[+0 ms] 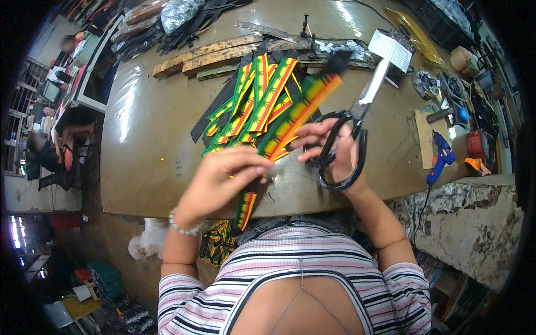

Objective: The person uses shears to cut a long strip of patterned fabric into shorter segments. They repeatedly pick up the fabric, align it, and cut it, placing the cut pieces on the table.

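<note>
My left hand (231,174), wearing a beaded bracelet, pinches a green, yellow and red patterned strap (304,114) between thumb and fingers. The strap slants up to the right and its blurred far end is black; a short length hangs below the hand. Black-handled scissors (374,88) hang on my right hand (347,159), with the handle loops around it and the blades pointing away up to the right. My right fingertips are close to the strap; whether they touch it I cannot tell. Beyond my hands lies a pile of matching straps (259,97).
Wooden bars (209,58) lie behind the pile, with white scraps (349,47) and a printed card (391,51) beside them. A blue glue gun (442,157) rests at the right edge. More patterned straps (219,243) are below the table's near edge. Two people are at the far left.
</note>
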### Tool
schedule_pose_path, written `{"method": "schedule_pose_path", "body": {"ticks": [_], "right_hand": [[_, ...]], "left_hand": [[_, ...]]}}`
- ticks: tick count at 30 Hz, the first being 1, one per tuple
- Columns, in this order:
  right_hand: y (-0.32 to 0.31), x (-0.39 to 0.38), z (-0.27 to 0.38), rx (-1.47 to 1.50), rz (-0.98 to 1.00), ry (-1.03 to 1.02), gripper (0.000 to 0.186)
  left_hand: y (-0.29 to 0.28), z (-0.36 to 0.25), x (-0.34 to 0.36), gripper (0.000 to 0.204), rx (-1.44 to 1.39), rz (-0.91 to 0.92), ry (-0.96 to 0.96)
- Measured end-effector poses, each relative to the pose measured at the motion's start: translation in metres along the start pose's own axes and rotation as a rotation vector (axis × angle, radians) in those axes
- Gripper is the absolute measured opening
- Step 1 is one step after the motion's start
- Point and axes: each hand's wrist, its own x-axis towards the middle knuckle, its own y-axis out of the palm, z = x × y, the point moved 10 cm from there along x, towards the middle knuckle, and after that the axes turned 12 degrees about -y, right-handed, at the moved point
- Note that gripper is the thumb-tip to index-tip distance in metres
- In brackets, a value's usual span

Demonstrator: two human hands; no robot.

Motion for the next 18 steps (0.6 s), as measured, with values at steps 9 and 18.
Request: {"method": "schedule_pose_path", "body": {"ticks": [9,18], "right_hand": [[0.008,-0.044,0.008,-0.559,0.894,0.418,0.068],[0.017,-0.029,0.030,-0.662,1.054,0.413,0.071]], "left_hand": [[-0.057,-0.034,0.023,0.052,-0.332,0.120,-0.078],[0.000,-0.050,0.042,0.052,-0.144,0.484,-0.074]]}}
